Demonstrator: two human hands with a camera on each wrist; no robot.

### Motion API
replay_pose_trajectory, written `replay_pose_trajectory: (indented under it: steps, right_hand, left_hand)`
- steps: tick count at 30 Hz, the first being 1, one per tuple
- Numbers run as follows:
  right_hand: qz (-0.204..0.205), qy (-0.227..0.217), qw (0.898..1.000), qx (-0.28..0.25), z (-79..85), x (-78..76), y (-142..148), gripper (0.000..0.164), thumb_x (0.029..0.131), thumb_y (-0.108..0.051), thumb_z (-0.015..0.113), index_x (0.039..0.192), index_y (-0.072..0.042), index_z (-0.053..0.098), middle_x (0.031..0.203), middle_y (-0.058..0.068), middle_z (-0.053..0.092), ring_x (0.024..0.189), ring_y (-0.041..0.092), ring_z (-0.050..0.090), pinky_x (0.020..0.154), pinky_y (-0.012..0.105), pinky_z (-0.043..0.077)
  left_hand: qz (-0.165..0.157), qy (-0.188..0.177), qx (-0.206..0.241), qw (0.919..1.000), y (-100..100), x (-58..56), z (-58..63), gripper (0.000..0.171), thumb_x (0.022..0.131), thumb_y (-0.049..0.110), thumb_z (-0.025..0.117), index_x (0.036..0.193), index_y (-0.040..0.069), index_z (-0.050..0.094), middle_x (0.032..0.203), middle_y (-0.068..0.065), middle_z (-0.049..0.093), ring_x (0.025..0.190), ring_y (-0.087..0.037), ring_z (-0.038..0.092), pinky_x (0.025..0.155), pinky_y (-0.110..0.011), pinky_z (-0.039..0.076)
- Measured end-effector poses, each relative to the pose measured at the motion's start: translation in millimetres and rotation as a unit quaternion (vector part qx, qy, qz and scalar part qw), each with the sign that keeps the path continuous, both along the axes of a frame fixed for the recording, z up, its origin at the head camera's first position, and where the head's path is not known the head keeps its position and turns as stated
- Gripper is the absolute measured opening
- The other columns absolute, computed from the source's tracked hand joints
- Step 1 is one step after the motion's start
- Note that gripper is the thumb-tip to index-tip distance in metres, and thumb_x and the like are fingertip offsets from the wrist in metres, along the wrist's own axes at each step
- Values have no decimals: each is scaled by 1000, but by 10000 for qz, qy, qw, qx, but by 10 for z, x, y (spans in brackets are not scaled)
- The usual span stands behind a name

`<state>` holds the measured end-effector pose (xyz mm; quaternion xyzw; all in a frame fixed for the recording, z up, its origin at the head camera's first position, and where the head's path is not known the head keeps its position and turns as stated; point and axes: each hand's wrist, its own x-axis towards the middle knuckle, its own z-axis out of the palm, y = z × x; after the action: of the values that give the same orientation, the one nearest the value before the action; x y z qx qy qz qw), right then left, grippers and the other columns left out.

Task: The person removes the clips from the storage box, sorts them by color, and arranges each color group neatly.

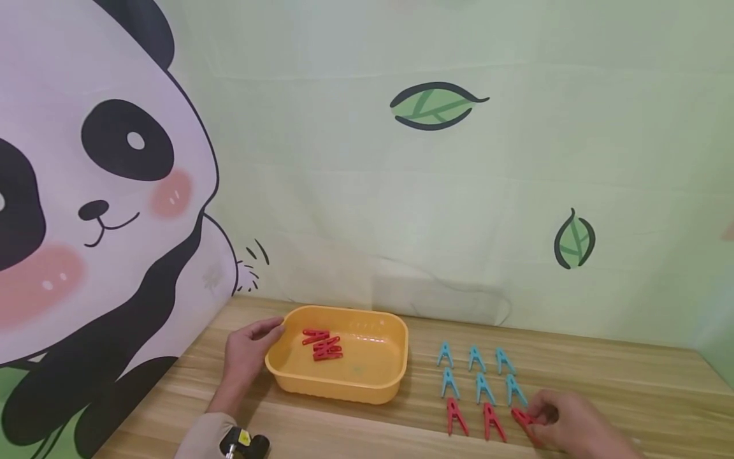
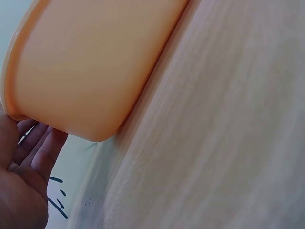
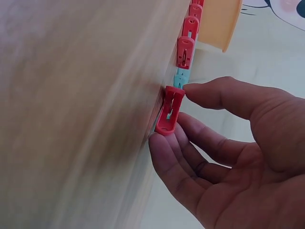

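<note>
My left hand [image 1: 246, 350] holds the left end of a yellow-orange plastic basin [image 1: 338, 392], its fingers against the outside below the rim in the left wrist view. Inside the basin, several red clothespins [image 1: 327, 352] lie in a small heap toward the left. At the right, my right hand [image 1: 564, 417] pinches a red clothespin [image 3: 170, 110] by its ends, low over the table. Left of that hand, two red clothespins [image 1: 457, 417] lie in line with it. Behind them, several light-blue clothespins [image 1: 483, 387] form two rows, jaws pointing away from me.
Everything stands on a wood-grain table [image 1: 344, 433]. A pale green cloth backdrop [image 1: 321, 191] with printed leaves rises behind it, and a large printed panda [image 1: 172, 268] fills the left. A black device with a yellow label [image 1: 245, 441] sits at my left wrist.
</note>
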<state>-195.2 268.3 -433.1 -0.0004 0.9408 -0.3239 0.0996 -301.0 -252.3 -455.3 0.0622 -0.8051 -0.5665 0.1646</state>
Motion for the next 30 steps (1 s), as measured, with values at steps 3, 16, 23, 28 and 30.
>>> replay_pose_trajectory:
  steps: [3, 16, 23, 28, 30]
  right_hand:
    - [-69, -30, 10000, 9, -12, -6, 5, 12, 88, 0, 80, 97, -5, 73, 85, 1, 65, 81, 19, 58, 73, 37, 55]
    - [-158, -31, 9998, -141, -26, -10, 25, 11, 93, -11, 83, 93, -7, 72, 82, 0, 64, 78, 18, 57, 68, 32, 51]
    - [-344, -198, 9989, -264, -29, -5, 14, 8, 95, -9, 80, 94, -5, 72, 82, 2, 64, 76, 19, 58, 66, 33, 53]
    - [-409, -191, 9985, -300, -29, -2, 0, 11, 95, -11, 80, 93, -5, 72, 81, 3, 64, 73, 19, 60, 65, 34, 56]
    - [-455, -175, 9983, -316, -25, -3, -11, 11, 94, -11, 81, 92, -5, 72, 81, 3, 64, 73, 18, 61, 65, 34, 56]
  left_hand:
    - [-3, 4, 3, 10000, 3, -1, 1, 32, 101, 21, 77, 126, 0, 77, 127, -16, 75, 118, -29, 68, 81, -7, 50]
    - [14, 23, 51, 10000, 6, -1, 1, 32, 101, 19, 77, 126, 0, 77, 126, -17, 74, 118, -30, 68, 81, -7, 50]
    - [4, -2, 59, 10000, 8, 3, -1, 32, 101, 20, 77, 126, 0, 76, 127, -17, 74, 118, -29, 68, 81, -7, 50]
    - [18, 22, 48, 10000, 8, -1, 0, 31, 100, 19, 77, 125, 0, 77, 126, -16, 75, 115, -27, 69, 81, -8, 51]
    - [32, 33, 24, 10000, 8, -4, 0, 31, 100, 19, 77, 124, 0, 77, 125, -16, 75, 113, -24, 69, 81, -8, 51]
